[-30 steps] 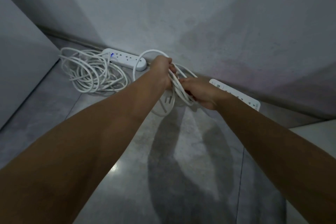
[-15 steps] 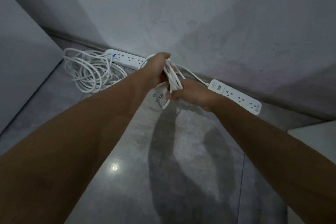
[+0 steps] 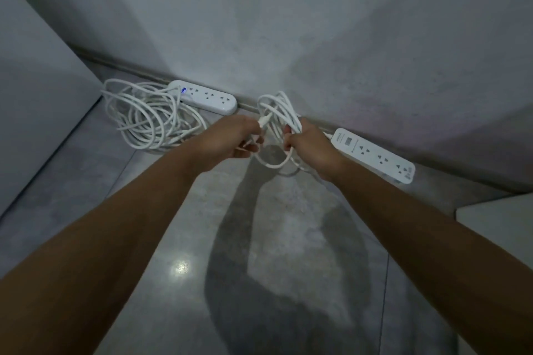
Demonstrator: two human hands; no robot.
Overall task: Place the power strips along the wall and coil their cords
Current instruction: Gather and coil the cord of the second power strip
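In the middle of the frame, a looped bundle of thin white cord [image 3: 281, 111] is being gripped by the right hand [image 3: 313, 150], and one strand of it is being pinched by the left hand [image 3: 230, 138]. A long white plastic power strip [image 3: 375, 156] is being shown at the centre right, along the grey wall [image 3: 317, 37], just beside that hand. A rounded white power strip [image 3: 205, 97] with a blue light is being shown at the upper left, with a loose pile of white cord [image 3: 147, 119] beside it.

A bare indoor room, likely a home — polished grey tiled floor [image 3: 178, 239], plain grey plastered wall [image 3: 288, 23], dark skirting strip [image 3: 138, 70].
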